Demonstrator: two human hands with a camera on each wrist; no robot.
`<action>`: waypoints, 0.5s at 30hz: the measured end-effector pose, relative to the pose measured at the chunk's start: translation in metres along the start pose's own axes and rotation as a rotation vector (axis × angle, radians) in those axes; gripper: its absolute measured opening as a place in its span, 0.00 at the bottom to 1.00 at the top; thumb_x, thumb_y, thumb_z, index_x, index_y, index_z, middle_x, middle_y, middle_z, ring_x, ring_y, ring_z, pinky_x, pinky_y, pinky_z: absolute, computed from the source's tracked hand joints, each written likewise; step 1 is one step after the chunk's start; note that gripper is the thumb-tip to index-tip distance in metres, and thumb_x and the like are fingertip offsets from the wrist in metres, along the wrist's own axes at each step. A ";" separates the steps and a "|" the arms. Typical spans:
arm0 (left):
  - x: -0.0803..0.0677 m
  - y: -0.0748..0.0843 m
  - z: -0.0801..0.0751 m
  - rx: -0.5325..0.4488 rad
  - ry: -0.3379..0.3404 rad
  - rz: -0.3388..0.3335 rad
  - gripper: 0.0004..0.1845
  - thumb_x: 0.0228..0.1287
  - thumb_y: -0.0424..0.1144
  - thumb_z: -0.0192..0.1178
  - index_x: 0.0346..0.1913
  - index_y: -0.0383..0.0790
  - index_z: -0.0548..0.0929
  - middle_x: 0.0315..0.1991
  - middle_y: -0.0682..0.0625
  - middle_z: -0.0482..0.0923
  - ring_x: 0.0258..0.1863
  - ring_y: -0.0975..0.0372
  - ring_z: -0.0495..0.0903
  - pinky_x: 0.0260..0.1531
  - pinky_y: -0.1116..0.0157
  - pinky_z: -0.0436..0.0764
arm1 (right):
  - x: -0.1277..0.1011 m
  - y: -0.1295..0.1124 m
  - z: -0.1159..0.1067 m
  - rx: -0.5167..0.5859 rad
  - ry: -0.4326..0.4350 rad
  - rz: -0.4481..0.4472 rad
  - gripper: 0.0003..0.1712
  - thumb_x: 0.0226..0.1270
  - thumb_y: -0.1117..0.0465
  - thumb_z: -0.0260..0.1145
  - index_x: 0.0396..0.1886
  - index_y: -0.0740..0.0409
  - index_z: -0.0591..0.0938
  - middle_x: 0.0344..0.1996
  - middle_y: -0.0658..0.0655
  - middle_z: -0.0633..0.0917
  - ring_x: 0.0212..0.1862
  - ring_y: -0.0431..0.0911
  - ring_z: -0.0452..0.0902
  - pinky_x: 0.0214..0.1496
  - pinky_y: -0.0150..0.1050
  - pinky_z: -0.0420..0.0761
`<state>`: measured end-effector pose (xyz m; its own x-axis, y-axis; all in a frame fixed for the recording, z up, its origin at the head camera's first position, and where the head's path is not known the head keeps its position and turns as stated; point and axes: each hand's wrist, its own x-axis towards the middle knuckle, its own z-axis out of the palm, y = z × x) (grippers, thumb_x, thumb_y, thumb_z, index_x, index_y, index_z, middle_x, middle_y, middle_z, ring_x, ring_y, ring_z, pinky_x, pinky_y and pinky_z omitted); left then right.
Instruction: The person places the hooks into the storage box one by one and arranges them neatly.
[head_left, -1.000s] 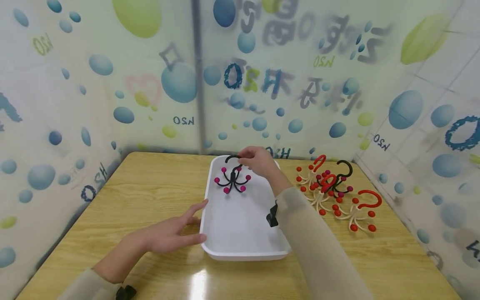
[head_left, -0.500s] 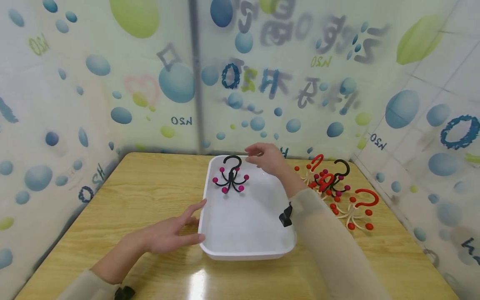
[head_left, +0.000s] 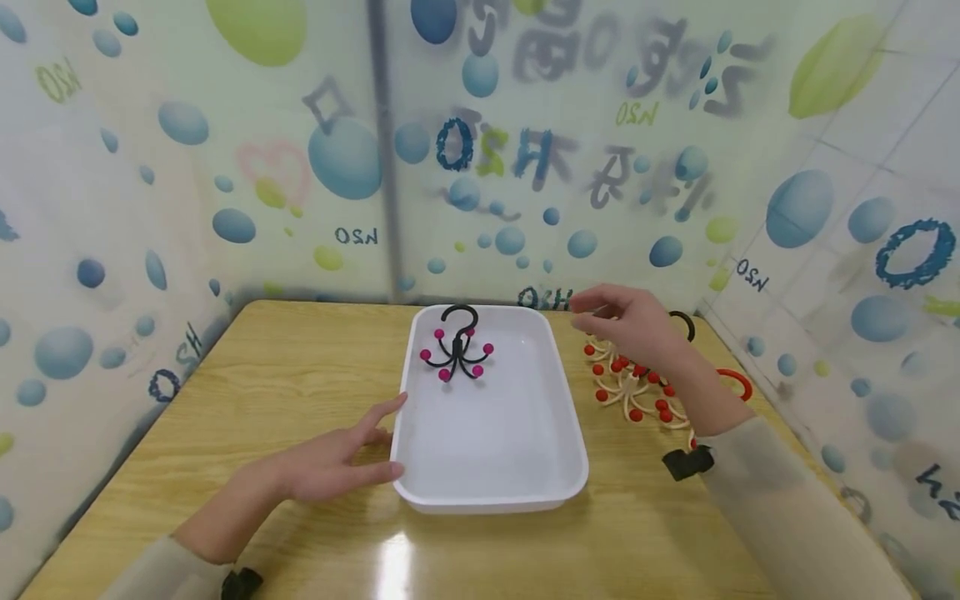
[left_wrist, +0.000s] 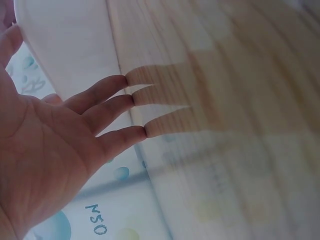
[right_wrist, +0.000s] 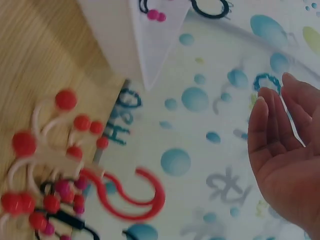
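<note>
A black multi-armed hook with magenta ball tips [head_left: 457,350] stands in the far left part of a white plastic tray [head_left: 495,450]. My left hand [head_left: 330,462] touches the tray's left side with thumb and fingers spread; in the left wrist view its fingertips reach the wooden table. To the right of the tray, my right hand [head_left: 637,329] hovers over a group of similar hooks with nothing in its loosely bent fingers. Among them are cream hooks with red ball tips [head_left: 630,392] and red crooks, and a black hook [head_left: 682,323] mostly hidden behind the hand.
The wooden table [head_left: 300,358] meets walls at the back and both sides, covered in a sheet with blue and green dots [head_left: 345,158]. In the right wrist view, a red crook [right_wrist: 150,200] lies beside several red balls [right_wrist: 66,100].
My right hand has let go of the black hook in the tray and moved right, over the other hooks. My left hand stays at the tray's side. The head view has shifted slightly.
</note>
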<state>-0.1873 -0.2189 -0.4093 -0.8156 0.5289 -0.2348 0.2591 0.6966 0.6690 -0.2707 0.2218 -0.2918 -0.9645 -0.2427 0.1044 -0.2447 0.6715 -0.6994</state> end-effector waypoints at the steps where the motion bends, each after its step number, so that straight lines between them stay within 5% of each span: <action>1: 0.000 0.000 0.000 -0.002 -0.001 -0.002 0.50 0.79 0.65 0.60 0.91 0.62 0.42 0.76 0.36 0.77 0.78 0.37 0.73 0.78 0.30 0.66 | -0.007 0.004 -0.007 -0.012 0.011 0.000 0.21 0.81 0.46 0.71 0.66 0.48 0.87 0.56 0.56 0.91 0.51 0.50 0.86 0.44 0.35 0.87; 8: 0.000 0.001 0.001 -0.019 0.000 -0.013 0.51 0.79 0.65 0.61 0.91 0.62 0.43 0.76 0.36 0.77 0.79 0.37 0.72 0.78 0.30 0.65 | -0.047 0.041 -0.055 -0.109 0.084 0.041 0.23 0.82 0.43 0.69 0.67 0.48 0.86 0.52 0.56 0.91 0.42 0.41 0.83 0.34 0.35 0.81; 15: 0.001 0.003 0.001 -0.029 -0.004 -0.031 0.51 0.79 0.65 0.62 0.91 0.62 0.43 0.76 0.36 0.76 0.79 0.37 0.71 0.78 0.29 0.65 | -0.076 0.089 -0.095 -0.169 0.133 0.099 0.25 0.83 0.44 0.68 0.68 0.54 0.85 0.48 0.41 0.89 0.42 0.33 0.82 0.41 0.31 0.85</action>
<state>-0.1869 -0.2156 -0.4080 -0.8209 0.5092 -0.2585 0.2187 0.6986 0.6813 -0.2291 0.3668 -0.2947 -0.9864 -0.0830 0.1415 -0.1509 0.7980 -0.5835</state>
